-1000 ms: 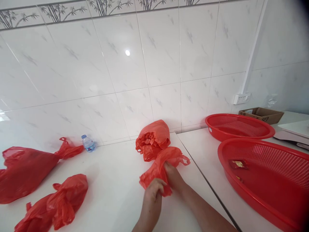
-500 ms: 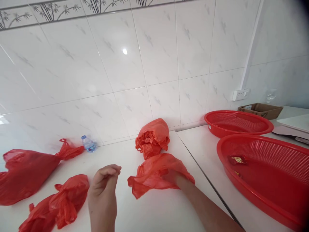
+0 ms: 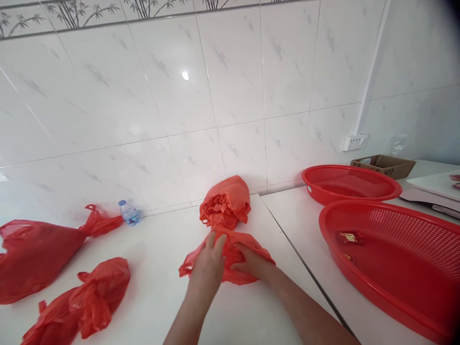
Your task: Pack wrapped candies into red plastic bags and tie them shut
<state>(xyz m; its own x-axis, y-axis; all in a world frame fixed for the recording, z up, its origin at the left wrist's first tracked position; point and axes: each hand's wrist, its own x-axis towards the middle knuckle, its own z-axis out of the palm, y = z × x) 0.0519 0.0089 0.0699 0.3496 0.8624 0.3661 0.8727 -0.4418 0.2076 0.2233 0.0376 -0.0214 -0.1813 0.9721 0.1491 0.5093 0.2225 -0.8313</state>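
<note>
A thin red plastic bag lies crumpled on the white table in front of me. My left hand rests on its left side, fingers stretched out and a little apart over the plastic. From the right, my right hand reaches onto the bag's middle; its fingers and thumb are spread with red plastic between them. The bag's folds hide part of what the fingertips touch. Just behind it, against the wall, a bulging red plastic bag stands with crumpled red plastic in its mouth.
On the left lie a full red bag, a knotted red bag and a small water bottle. To the right stand two red baskets, a near one holding small packets and a far one, plus a cardboard box and a white scale.
My left hand has moved right from beside the bag onto it. My right hand, earlier behind thin plastic, now shows with fingers spread. The bag has shifted slightly left and bunched up.
</note>
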